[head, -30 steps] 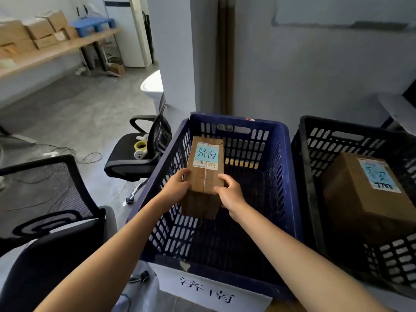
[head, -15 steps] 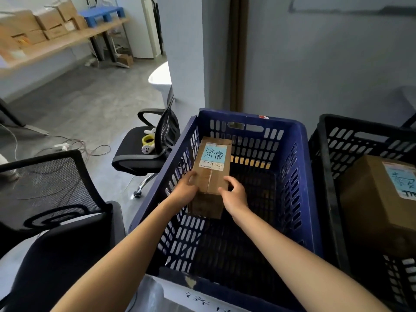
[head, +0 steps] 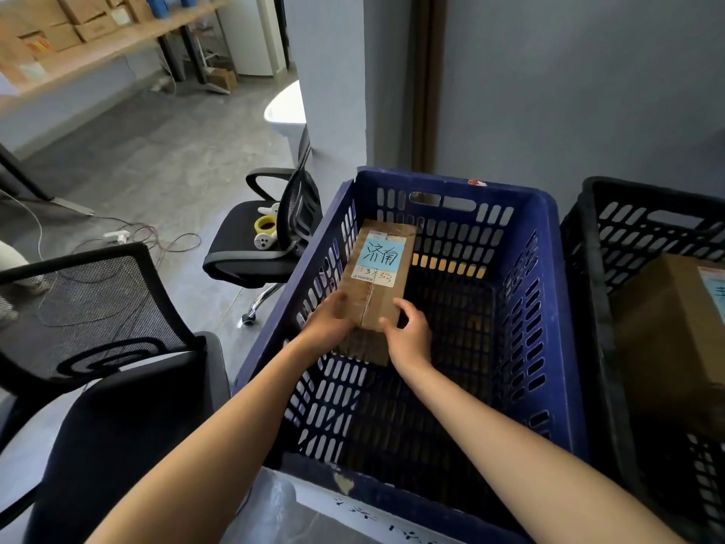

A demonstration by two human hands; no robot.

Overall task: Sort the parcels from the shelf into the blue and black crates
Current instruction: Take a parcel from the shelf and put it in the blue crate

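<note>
Cardboard parcel (blue label, handwritten characters) sits inside the blue crate, against its left wall. Left hand and right hand each press one side of the parcel's near end, both grips clamped on it. Whether it rests on the crate floor: cannot tell. Black crate, just to the right, holds a larger box.

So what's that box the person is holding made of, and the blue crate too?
The parcel looks like brown cardboard with a matte finish: it has a taped seam and a paper label stuck on top. The blue crate looks like hard moulded plastic, slightly glossy, with rows of slots cut through its walls. Both hands, left and right, grip the parcel's sides.
</note>
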